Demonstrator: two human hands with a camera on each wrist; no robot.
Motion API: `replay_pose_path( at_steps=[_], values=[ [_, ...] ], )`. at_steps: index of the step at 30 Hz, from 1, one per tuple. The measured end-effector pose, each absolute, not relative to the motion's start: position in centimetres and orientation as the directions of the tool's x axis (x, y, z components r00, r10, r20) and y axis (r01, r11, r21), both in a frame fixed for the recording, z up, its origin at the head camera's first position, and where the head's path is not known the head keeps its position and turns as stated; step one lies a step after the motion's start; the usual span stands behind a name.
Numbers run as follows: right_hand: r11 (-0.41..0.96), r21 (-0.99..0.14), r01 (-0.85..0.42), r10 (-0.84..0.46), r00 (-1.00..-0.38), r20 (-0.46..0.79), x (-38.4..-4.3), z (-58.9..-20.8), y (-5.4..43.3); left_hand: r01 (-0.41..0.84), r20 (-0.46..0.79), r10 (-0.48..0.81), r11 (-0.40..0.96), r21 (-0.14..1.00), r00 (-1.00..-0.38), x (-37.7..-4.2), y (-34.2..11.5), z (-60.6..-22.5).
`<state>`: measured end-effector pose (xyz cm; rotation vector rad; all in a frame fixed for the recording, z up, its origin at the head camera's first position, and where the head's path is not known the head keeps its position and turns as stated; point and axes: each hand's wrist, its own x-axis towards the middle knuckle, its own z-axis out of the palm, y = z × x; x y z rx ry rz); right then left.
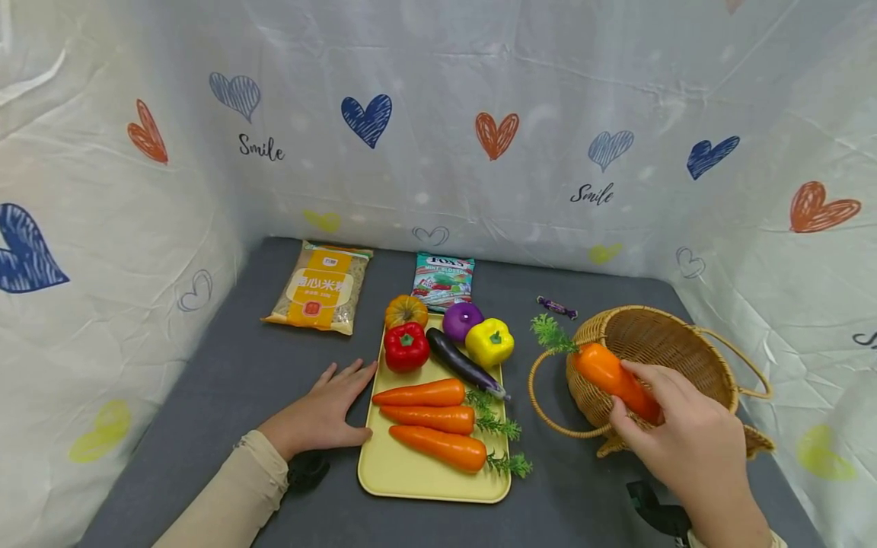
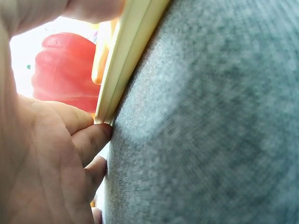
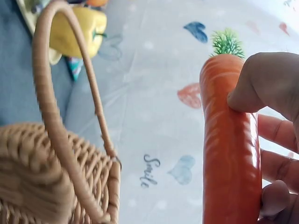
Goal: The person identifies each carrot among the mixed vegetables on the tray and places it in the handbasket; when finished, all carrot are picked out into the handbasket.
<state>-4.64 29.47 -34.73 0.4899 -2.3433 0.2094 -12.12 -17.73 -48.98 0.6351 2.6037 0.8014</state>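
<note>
My right hand [image 1: 674, 434] grips an orange carrot [image 1: 610, 374] with a green top, held over the near rim of a wicker basket [image 1: 658, 342]. In the right wrist view the carrot [image 3: 229, 144] sits between thumb and fingers, beside the basket's handle [image 3: 60, 116]. My left hand [image 1: 322, 415] lies flat on the grey table, fingers [image 2: 88, 140] touching the left edge of a yellow tray [image 1: 418, 476]. The tray holds three carrots [image 1: 428, 418], a red pepper [image 1: 406, 346], a yellow pepper [image 1: 489, 342], an eggplant [image 1: 462, 361], a purple onion [image 1: 462, 320] and a small pumpkin [image 1: 406, 309].
A yellow noodle packet [image 1: 320, 288] and a green candy bag [image 1: 443, 280] lie at the back of the table. A wrapped purple candy [image 1: 557, 307] lies behind the basket. White cloth walls printed with hearts enclose the table on three sides.
</note>
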Motion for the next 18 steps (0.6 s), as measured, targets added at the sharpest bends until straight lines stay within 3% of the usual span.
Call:
replay_pose_path(
  at_steps=[18],
  values=[
    [0.939, -0.021, -0.344, -0.24, -0.695, 0.678, -5.4, -34.8, 31.7, 0.33, -0.17, 0.514, 0.736, 0.591, -0.841, -12.1, -17.8, -49.0]
  ],
)
